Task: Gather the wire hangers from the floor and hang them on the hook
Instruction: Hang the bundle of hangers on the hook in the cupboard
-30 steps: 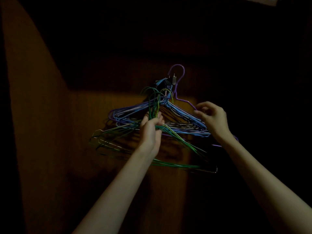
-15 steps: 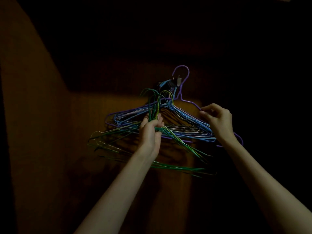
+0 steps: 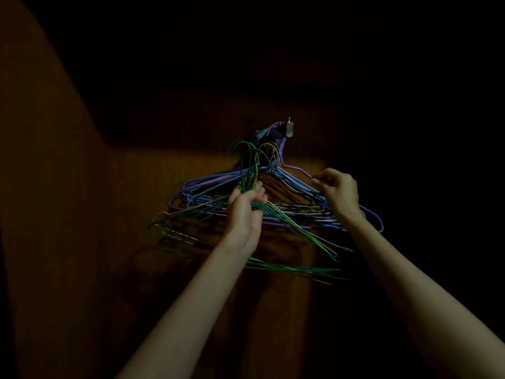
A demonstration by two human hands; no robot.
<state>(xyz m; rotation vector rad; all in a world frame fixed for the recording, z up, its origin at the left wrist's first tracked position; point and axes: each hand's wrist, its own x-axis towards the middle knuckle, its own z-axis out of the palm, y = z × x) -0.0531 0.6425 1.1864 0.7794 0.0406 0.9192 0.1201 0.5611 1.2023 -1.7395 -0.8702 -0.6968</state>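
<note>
A small metal hook (image 3: 289, 129) is fixed to a dark wooden wall. Several blue and purple wire hangers (image 3: 207, 184) hang from it in a bunch. My left hand (image 3: 246, 206) grips the necks of a bundle of green wire hangers (image 3: 287, 266), held just below and in front of the hung bunch; their hooked tops rise to about the level beneath the wall hook. My right hand (image 3: 338, 190) pinches the sloping shoulder of a purple hanger (image 3: 296, 168) whose top now lies over the wall hook.
The wooden wall (image 3: 142, 214) fills the view, lit in the middle and very dark above and to the right. A lighter wooden panel (image 3: 41, 160) runs down the left side.
The purple hanger's top loop stood above the hook before; now it has come down onto the hook. My right hand has shifted slightly with it. The left hand keeps holding the green bundle.
</note>
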